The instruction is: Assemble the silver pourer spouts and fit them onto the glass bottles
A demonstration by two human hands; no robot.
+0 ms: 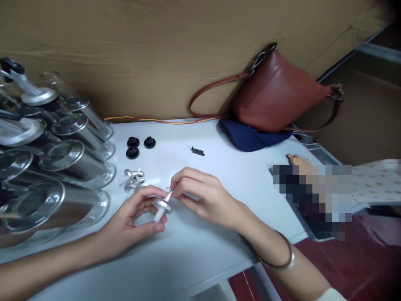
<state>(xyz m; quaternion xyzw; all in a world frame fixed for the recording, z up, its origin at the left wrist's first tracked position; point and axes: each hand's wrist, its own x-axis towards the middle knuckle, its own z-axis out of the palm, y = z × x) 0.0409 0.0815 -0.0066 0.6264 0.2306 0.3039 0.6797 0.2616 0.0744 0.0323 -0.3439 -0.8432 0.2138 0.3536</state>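
Between my two hands is a silver pour spout (163,205) with a round collar and a clear plastic stem, tilted with the stem toward me. My left hand (134,217) grips it around the collar and stem. The thumb and fingers of my right hand (200,194) pinch at its narrow tip; whether a small part is also between them is hidden. Just beyond my left hand lie more silver spouts (134,180), partly covered by it. Several black rubber stoppers (149,142) rest farther back. Thin black pins (198,151) lie beyond my right hand.
Glass-and-steel bottles (78,202), some with pourer tops, crowd the left side. A brown handbag (275,92) sits on a blue cap (242,136) at the back right. Yellow and red wires (150,120) run along the cardboard wall. A blurred patch hides things at right.
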